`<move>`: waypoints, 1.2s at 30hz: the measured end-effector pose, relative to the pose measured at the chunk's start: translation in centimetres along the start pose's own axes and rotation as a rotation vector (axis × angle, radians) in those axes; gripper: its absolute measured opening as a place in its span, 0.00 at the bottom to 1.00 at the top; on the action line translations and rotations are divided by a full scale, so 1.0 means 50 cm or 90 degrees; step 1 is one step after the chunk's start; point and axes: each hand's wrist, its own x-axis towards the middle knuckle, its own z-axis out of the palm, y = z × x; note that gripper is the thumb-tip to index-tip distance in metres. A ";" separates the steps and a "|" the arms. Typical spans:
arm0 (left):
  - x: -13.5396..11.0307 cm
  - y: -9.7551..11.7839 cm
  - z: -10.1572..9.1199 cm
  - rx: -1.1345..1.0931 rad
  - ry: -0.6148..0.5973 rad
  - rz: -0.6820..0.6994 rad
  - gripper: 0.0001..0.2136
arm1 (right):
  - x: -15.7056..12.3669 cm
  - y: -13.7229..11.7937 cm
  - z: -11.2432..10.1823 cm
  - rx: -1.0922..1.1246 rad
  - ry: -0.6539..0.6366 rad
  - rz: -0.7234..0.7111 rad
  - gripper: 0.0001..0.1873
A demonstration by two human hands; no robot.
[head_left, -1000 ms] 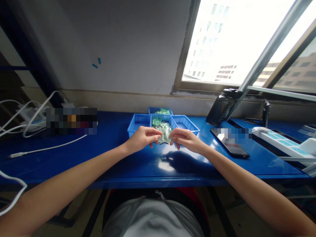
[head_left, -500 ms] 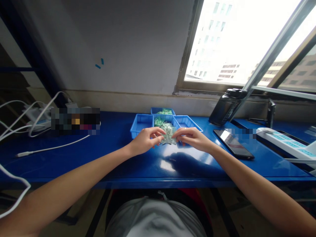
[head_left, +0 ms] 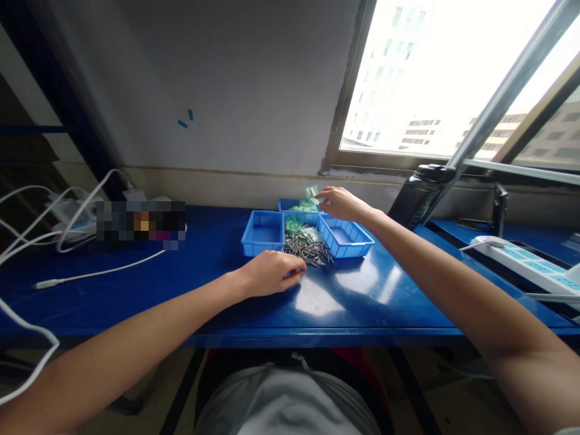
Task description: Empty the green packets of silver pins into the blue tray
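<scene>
A small green-tinted clear plastic bag [head_left: 312, 193] is pinched in the fingertips of my right hand [head_left: 342, 203], above the back blue bin [head_left: 284, 206]. More green plastic bags [head_left: 304, 206] lie in that bin. My left hand [head_left: 276, 272] is low over the table, fingers curled inward at the near edge of a heap of slim metal pieces [head_left: 308, 248] like screws or pins. What its fingertips hold, if anything, is hidden. Another green bag [head_left: 294, 225] and a pale clear bag [head_left: 311, 234] lie at the heap's far side.
A left blue bin [head_left: 263, 248] and a right blue bin [head_left: 351, 249] flank the heap on the blue table [head_left: 217, 308]. A black bottle [head_left: 417, 193] and a white power strip [head_left: 521, 257] stand to the right. White cables [head_left: 109, 266] lie at the left.
My hands have parted. The right one has moved away from me with a plastic bag to the back bin; the left has lowered nearer me. The metal heap is now uncovered.
</scene>
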 end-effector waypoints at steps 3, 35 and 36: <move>0.001 -0.001 -0.003 0.010 -0.006 0.000 0.08 | 0.042 -0.006 0.022 -0.103 -0.051 -0.037 0.18; 0.008 0.000 0.004 0.018 -0.032 0.022 0.09 | 0.005 -0.078 0.065 -0.227 -0.125 -0.194 0.12; 0.008 0.000 0.004 0.015 -0.031 0.023 0.09 | 0.005 -0.078 0.066 -0.232 -0.124 -0.198 0.12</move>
